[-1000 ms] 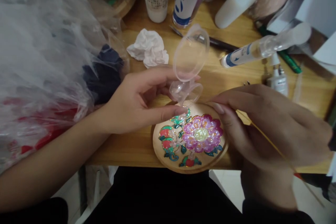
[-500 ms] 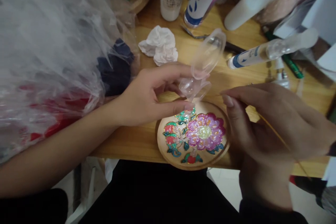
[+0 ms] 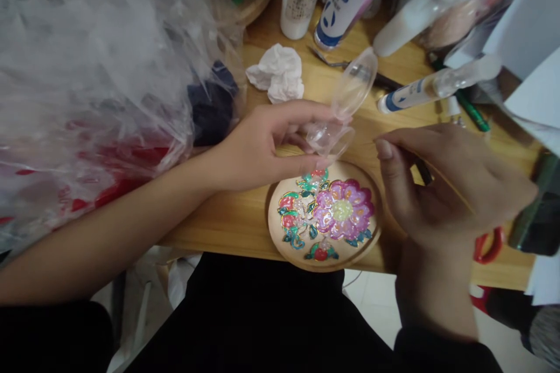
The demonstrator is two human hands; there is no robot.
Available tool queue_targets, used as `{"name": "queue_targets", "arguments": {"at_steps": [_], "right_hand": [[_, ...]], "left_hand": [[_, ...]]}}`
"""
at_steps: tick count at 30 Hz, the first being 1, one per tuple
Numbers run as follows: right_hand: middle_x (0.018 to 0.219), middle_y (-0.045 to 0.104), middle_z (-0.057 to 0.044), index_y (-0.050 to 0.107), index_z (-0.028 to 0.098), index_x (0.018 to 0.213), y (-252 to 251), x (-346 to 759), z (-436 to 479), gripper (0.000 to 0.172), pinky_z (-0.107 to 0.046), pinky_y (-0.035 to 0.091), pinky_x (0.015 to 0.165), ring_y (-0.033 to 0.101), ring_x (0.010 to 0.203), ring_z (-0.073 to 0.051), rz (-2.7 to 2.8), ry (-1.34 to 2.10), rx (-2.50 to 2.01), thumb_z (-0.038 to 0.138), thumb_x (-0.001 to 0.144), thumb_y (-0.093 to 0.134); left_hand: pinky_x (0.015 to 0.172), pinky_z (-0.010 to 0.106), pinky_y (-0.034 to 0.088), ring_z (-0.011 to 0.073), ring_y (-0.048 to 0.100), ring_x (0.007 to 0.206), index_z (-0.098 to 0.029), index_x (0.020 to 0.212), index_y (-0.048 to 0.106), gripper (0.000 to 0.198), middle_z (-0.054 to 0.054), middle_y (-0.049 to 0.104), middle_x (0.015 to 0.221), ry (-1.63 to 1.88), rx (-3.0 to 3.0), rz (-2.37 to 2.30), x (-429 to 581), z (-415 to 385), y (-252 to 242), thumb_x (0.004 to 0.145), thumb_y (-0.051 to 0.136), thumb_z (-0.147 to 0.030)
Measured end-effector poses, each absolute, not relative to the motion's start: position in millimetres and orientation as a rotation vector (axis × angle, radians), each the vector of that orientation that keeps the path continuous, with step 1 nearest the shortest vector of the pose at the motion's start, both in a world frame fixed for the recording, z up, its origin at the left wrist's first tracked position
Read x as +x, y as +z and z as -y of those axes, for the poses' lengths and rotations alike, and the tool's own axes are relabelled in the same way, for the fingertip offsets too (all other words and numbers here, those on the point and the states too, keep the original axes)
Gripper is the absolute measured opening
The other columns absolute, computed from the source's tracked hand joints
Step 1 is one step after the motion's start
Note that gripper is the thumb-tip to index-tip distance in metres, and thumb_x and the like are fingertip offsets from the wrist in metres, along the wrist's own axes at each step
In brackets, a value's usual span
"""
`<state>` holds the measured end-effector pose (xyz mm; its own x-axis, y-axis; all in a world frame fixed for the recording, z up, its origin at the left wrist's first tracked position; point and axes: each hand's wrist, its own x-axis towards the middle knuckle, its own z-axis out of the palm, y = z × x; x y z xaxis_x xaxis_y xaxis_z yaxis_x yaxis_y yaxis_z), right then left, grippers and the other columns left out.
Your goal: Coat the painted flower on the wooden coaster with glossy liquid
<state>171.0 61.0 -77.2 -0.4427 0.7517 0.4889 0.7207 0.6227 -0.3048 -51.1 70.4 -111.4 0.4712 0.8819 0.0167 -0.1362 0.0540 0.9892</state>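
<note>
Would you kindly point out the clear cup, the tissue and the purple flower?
Clear cup (image 3: 322,137), head view, on its bowl.
Tissue (image 3: 280,73), head view, on its crumpled middle.
Purple flower (image 3: 342,210), head view, on its yellow centre.

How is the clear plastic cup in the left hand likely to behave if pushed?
The clear cup is probably light, as its see-through walls look thin. Its open lid, raised above it, could make it apt to tip. The shiny plastic may feel slippery.

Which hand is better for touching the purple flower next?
Probably the right hand: it seems to pinch a thin stick and is near the purple flower, while the left hand holds a clear cup.
</note>
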Motion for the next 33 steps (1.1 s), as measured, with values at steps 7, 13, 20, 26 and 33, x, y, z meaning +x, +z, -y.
{"name": "queue_targets", "arguments": {"at_steps": [7,13,20,26,33], "right_hand": [[0.076,0.068,-0.001,0.065,0.024,0.094,-78.9,169.2,-61.2,0.009,-0.029,0.049,0.061,0.064,0.068,-0.015,2.258,0.208,-1.113,0.018,0.091,0.060],[0.074,0.067,0.000,0.064,0.023,0.091,-81.5,168.1,-63.6,0.010,-0.029,0.046,0.060,0.063,0.067,-0.014,2.240,0.117,-1.086,0.015,0.090,0.060],[0.073,0.068,-0.001,0.063,0.022,0.080,-84.6,166.3,-65.2,0.012,-0.028,0.044,0.055,0.060,0.062,-0.013,2.204,0.290,-1.133,0.020,0.090,0.058],[0.071,0.069,0.000,0.063,0.020,0.072,-87.6,164.0,-65.1,0.020,-0.025,0.043,0.053,0.056,0.054,-0.010,2.069,0.477,-1.270,0.027,0.091,0.060],[0.071,0.069,-0.001,0.062,0.019,0.071,-84.0,162.1,-64.2,0.020,-0.023,0.039,0.047,0.053,0.051,-0.009,2.016,0.445,-1.266,0.026,0.090,0.060]], "left_hand": [[0.097,0.030,0.055,0.0192,0.065,0.115,-0.022,0.117,0.064,0.042,0.001,0.066,0.127,0.871,1.270,-0.751,-50.4,-70.1,-114.3,0.076,0.074,-0.017],[0.093,0.029,0.056,0.0183,0.066,0.111,-0.021,0.117,0.064,0.042,0.000,0.066,0.125,0.860,1.307,-0.746,-49.6,-71.2,-116.0,0.076,0.073,-0.017],[0.091,0.033,0.055,0.0187,0.067,0.107,-0.016,0.117,0.061,0.042,0.006,0.065,0.125,0.884,1.326,-0.694,-48.4,-71.9,-119.9,0.076,0.072,-0.017],[0.090,0.030,0.057,0.0173,0.067,0.107,-0.017,0.112,0.062,0.042,0.004,0.068,0.121,0.897,1.297,-0.678,-47.6,-72.0,-120.3,0.071,0.074,-0.014],[0.088,0.027,0.058,0.0165,0.069,0.102,-0.016,0.110,0.061,0.044,0.007,0.070,0.113,0.876,1.286,-0.709,-47.0,-71.8,-117.2,0.069,0.076,-0.013]]}}
